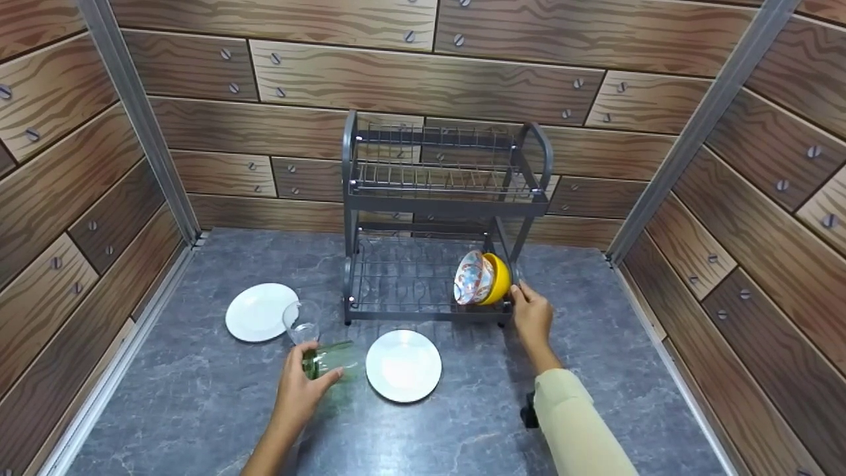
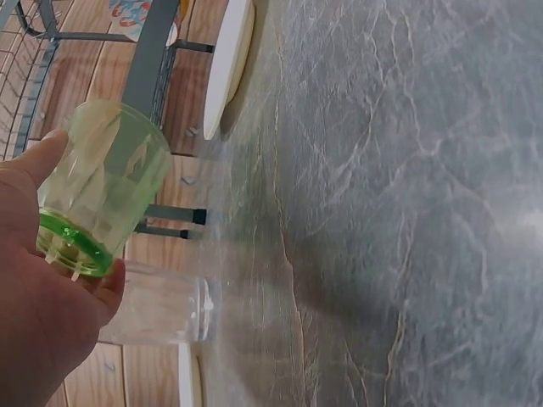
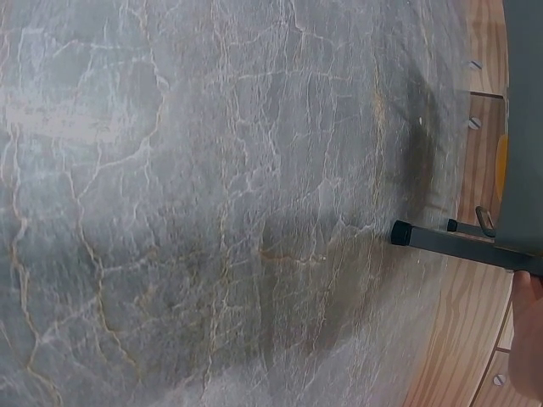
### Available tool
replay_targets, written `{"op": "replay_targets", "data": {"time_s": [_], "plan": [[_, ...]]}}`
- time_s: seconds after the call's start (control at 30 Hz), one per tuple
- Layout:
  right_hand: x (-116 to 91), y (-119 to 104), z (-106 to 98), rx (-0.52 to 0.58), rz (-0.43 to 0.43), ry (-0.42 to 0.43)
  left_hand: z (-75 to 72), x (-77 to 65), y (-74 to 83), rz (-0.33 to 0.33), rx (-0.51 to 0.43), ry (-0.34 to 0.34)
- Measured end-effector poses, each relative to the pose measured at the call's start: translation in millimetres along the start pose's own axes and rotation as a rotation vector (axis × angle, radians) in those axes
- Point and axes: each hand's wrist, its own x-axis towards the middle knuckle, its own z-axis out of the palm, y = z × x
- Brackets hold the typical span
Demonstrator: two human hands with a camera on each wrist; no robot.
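Note:
My left hand (image 1: 301, 383) holds a green-tinted glass (image 1: 327, 359) tilted on its side above the floor. In the left wrist view its thumb and fingers go round the green glass (image 2: 106, 178). Just beyond it stands a clear glass (image 1: 303, 322), upright. My right hand (image 1: 534, 317) grips the lower right front of a grey two-tier dish rack (image 1: 429, 316); in the right wrist view only part of the hand (image 3: 528, 331) shows at the rack's frame (image 3: 467, 246). On the rack's lower tier, a patterned bowl (image 1: 470, 279) leans on its side against a yellow bowl (image 1: 500, 281).
One white plate (image 1: 403, 365) lies in front of the rack, another white plate (image 1: 259, 312) left of it, partly behind the clear glass. Wood-patterned walls (image 1: 423, 79) close in the back and both sides. The rack's upper tier (image 1: 443, 175) holds no dishes.

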Motion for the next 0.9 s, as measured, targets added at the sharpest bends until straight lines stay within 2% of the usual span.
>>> {"op": "replay_targets", "data": {"time_s": [0.1,0.33,0.53,0.67,0.9], "plan": [[0.7,0.3,0.4,-0.003,0.0,0.006,1.2,0.5,-0.4,0.005,0.028,0.003],[1.2,1.2,0.6,-0.01,-0.009,0.026,4.2,3.8,-3.6,0.115,0.133,0.001],[1.9,2.5,1.4,-0.015,-0.018,0.034,6.0,6.9,-7.4,0.18,0.167,-0.007],[1.8,2.8,1.8,-0.026,-0.028,0.045,6.8,7.7,-9.0,0.197,0.162,-0.018],[-1.7,0.9,-0.2,-0.002,-0.004,0.003,9.6,8.8,-4.6,0.191,0.131,-0.015]]}}
